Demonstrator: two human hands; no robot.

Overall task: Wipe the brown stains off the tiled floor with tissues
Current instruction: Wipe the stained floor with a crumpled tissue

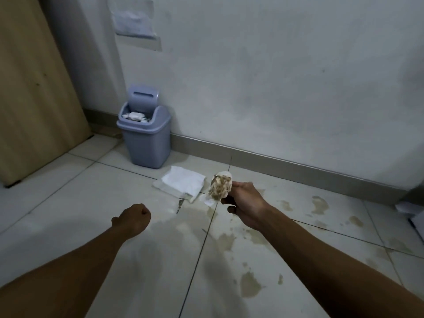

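Observation:
My right hand (244, 199) holds a crumpled tissue (219, 187) soiled brown, lifted above the floor. To its left, my left hand (133, 218) is a closed fist with nothing in it. A pile of clean white tissues (181, 183) lies flat on the tiled floor (68, 198) just left of the soiled one. Brown stains (250, 284) spread over the tiles below and right of my right hand, with more brown stains (320, 204) near the skirting.
A grey-blue swing-lid bin (144, 136) stands against the wall behind the tissue pile, lid tipped back, white tissues inside. A wooden door (29, 88) fills the left. A white object (413, 214) lies at the right edge.

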